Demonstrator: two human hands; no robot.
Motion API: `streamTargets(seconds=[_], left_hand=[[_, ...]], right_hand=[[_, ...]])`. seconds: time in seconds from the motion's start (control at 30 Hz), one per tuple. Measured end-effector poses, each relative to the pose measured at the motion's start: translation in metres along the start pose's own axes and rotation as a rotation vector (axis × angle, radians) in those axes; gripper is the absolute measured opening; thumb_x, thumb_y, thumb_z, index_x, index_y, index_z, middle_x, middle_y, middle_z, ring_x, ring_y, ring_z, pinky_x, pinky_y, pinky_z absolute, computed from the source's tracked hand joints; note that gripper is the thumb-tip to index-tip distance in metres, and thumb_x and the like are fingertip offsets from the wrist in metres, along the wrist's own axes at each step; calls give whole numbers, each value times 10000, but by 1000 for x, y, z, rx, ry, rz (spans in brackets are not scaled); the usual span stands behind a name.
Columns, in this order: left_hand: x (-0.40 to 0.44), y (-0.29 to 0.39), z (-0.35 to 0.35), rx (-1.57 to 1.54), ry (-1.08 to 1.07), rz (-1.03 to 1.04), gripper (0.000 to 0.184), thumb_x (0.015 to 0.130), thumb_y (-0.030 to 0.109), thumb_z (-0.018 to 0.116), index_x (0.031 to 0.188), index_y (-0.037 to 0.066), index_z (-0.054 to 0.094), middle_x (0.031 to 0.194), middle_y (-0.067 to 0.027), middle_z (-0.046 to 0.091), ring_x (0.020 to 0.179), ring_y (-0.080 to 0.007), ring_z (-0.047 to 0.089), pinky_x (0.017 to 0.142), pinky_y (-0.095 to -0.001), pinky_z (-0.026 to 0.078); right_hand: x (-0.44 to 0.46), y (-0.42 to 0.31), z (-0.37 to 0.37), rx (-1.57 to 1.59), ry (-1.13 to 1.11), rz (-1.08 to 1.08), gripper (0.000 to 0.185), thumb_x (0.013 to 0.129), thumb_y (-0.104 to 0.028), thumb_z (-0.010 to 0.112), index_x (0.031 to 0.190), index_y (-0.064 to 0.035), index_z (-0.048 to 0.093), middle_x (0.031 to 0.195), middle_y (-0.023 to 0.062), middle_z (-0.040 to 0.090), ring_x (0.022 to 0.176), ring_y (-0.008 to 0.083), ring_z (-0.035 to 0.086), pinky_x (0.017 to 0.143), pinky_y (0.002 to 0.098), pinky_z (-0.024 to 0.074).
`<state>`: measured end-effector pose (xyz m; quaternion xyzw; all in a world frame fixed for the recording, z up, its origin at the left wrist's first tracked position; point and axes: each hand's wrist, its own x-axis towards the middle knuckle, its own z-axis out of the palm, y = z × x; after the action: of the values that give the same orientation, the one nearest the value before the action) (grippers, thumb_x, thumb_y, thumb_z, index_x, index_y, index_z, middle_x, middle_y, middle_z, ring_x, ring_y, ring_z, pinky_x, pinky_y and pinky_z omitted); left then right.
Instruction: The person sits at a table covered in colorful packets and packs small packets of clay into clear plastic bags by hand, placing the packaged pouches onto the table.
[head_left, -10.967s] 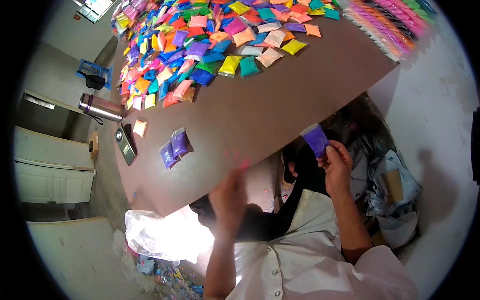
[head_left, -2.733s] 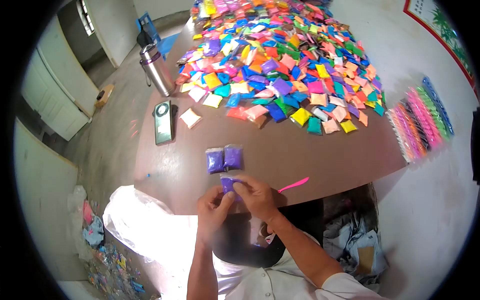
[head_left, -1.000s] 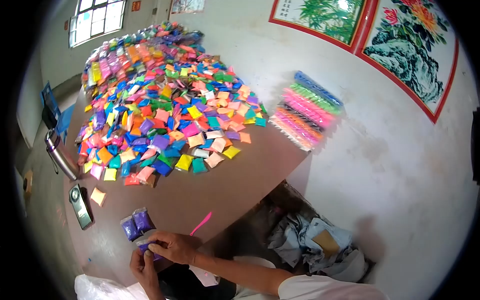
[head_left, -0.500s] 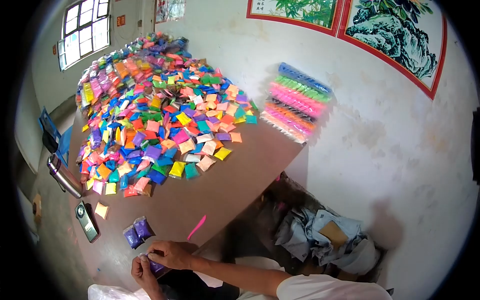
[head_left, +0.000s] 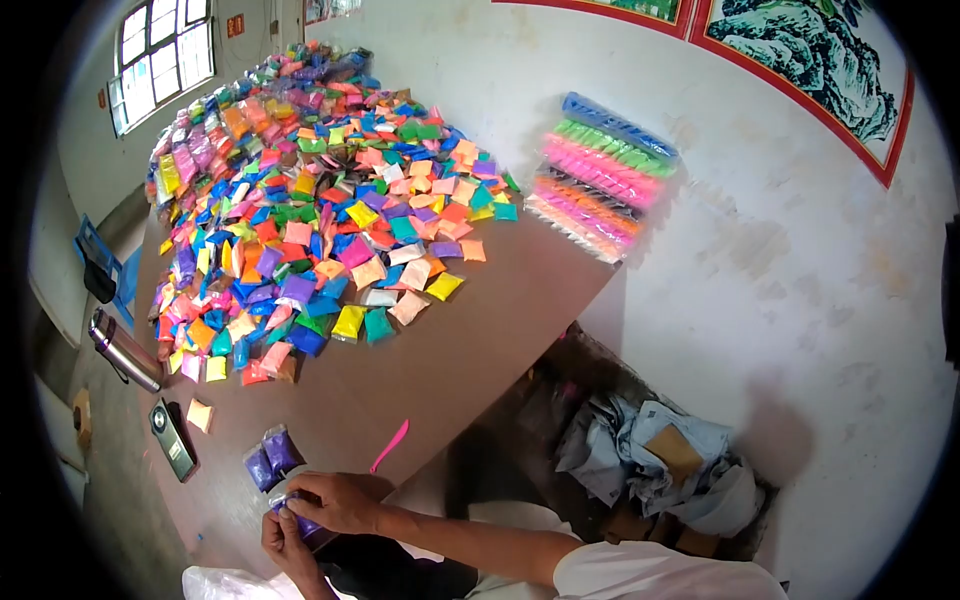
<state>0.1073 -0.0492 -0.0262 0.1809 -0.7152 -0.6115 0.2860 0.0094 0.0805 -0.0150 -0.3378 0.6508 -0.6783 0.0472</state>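
Low in the view, near the table's front edge, my left hand [head_left: 285,545] pinches a small purple packet [head_left: 306,520] in clear plastic. From the other side, my right hand [head_left: 338,502] has its fingers closed on the packet's upper edge. Both hands are close together, and they hide part of the packet. Just beyond them, two more purple packets [head_left: 272,457] lie side by side on the table. A pink plastic knife-shaped tool [head_left: 391,446] rests on the tabletop to the right of my hands.
A large heap of colourful packets [head_left: 300,230] covers the table's [head_left: 470,330] far side. On the left are a phone [head_left: 173,440], a peach packet [head_left: 200,415] and a thermos [head_left: 125,350]. Bundled coloured bags [head_left: 605,175] lie by the wall. Crumpled plastic [head_left: 670,460] fills a bin at right.
The camera view has tilted slightly down. Both hands stay on the purple packet, and more of its top edge shows between the fingers. The other things on the table lie as before.
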Motion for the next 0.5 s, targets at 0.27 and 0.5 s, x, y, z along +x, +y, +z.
streamTargets(seconds=[0.27,0.5], left_hand=[[-1,14,10,74,6,-67,306,1062,264,633,854,41,604,796,27,567,778,-66,477,693,-243,396],[-1,8,4,41,-30,-90,336,1078,297,614,854,48,600,812,35,569,762,-61,461,676,-242,386]], right_hand=[[1,9,0,53,17,17,231,949,-125,698,1154,-28,652,1022,161,711,921,282,693,853,374,539],[3,1,-1,95,61,78,254,950,-164,716,1145,-17,648,969,154,698,841,262,674,793,366,536]])
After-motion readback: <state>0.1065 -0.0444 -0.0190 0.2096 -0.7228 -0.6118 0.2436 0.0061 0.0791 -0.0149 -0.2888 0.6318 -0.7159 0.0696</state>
